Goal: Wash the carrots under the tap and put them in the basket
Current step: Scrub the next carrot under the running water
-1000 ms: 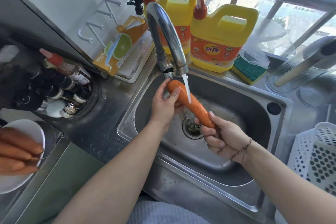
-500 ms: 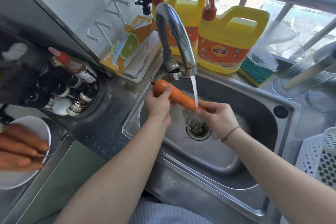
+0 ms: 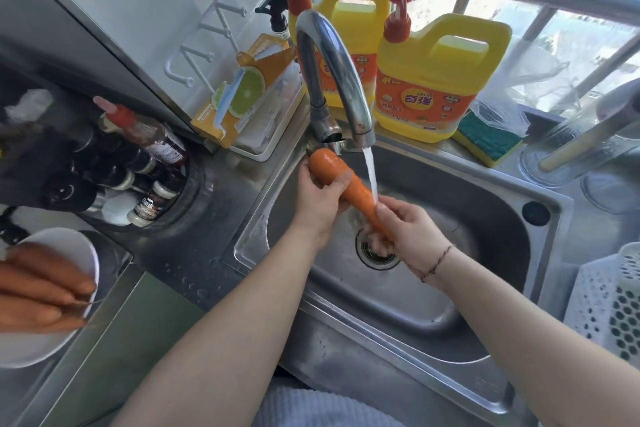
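1. A steel sink is set into the counter.
2. A white perforated basket stands at its right.
3. The tap runs water onto a carrot.
4. The left hand grips the carrot's thick end over the sink.
5. The right hand grips its thin end.
6. More carrots lie on a white plate far left.

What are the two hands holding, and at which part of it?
One carrot, under the tap water. The left hand grips its thick top end; the right hand grips its thin lower end.
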{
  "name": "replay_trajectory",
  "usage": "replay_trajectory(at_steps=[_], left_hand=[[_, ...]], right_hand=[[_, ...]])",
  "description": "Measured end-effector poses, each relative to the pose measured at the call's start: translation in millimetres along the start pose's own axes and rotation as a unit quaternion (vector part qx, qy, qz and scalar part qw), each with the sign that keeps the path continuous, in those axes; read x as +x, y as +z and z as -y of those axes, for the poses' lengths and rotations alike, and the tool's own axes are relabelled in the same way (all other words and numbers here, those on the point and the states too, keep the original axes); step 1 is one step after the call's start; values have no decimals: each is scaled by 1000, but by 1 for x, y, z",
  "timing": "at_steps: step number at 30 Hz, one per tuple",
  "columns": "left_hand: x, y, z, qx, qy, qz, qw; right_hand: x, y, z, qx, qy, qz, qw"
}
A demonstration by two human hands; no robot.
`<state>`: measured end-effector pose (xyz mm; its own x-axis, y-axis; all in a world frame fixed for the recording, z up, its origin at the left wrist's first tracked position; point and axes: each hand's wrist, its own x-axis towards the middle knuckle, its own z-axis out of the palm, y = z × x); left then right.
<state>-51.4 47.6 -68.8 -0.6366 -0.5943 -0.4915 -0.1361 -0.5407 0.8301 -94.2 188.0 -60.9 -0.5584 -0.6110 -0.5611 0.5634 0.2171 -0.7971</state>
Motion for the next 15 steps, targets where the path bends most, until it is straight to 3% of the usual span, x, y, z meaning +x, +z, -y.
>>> replay_trajectory(at_steps=[3, 5, 10, 12, 15], left_hand=[[0, 1, 4, 39, 3, 48, 998], [0, 2, 4, 43, -18, 36, 998], [10, -5, 4, -56, -135, 22, 989], [15, -11, 1, -70, -130, 21, 989], [13, -13, -3, 3, -113, 33, 993]], right_hand=[[-6, -10, 7, 57, 87, 44, 994], [-13, -22, 10, 70, 124, 61, 988], [-27, -60, 12, 109, 217, 102, 965], [-31, -72, 11, 115, 235, 114, 958], [-35, -79, 1, 99, 245, 97, 960]])
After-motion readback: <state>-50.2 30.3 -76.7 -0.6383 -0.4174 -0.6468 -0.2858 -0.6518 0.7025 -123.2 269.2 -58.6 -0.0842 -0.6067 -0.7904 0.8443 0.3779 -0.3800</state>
